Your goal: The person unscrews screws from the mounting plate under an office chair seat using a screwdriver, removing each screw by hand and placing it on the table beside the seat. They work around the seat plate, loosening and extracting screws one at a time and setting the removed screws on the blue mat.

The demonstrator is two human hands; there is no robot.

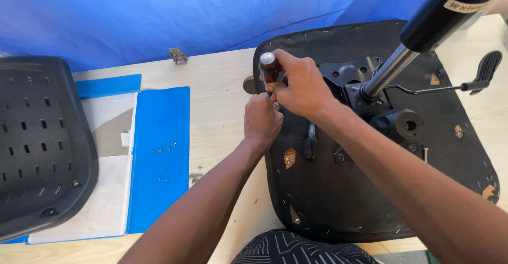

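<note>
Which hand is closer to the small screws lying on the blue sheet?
Left. The left hand is at the seat's left edge, just right of the small screws on the blue sheet; the right hand is farther right, on the screwdriver.

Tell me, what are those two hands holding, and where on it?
The right hand grips a screwdriver by its dark red handle, just below the silver cap. The left hand is closed lower down around its shaft, which is hidden, over the upturned chair seat.

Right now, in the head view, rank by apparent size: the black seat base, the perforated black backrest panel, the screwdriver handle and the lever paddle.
1. Black seat base
2. Perforated black backrest panel, partly cut off, so unsure
3. and 4. Lever paddle and screwdriver handle: look alike; handle partly hidden.
</note>
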